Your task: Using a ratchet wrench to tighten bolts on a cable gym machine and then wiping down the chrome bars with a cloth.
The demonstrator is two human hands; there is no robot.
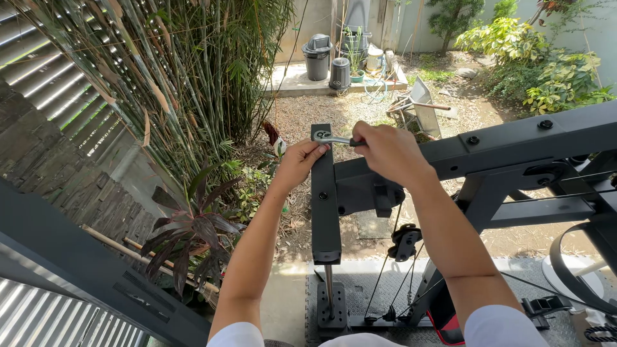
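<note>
- The right hand [389, 149] is closed in a fist around the handle of a small ratchet wrench [331, 139], knuckles up, at the top of the frame's far end.
- The left hand [297, 162] curls against the near-left side of the black upright post [325, 193], its fingertips [316, 150] touching the post just under the wrench head; it grips the post rather than the tool.
- The wrench lies roughly level, its shiny round head seated on the top of the post, its handle running right into the fist.
- The post is a square steel tube, joined on its right to a thick black beam [508, 144] that runs off to the far right, with bolt heads showing along it.
- By my judgement the wrench is light, stiff and rather smooth metal, so it is best held far out on the handle, as it is now, for leverage; the head could slip off if tipped.
- The frame looks heavy and rigid; the post gives a firm place to brace.
- Below hang thin cables and a black pulley [403, 241], above a dark rubber mat [379, 289].
- To the left stands bamboo [193, 64] and a dark-leaved plant [193, 234]; far off, a grey bin [317, 56] and green shrubs [546, 64] in a sunny yard.
</note>
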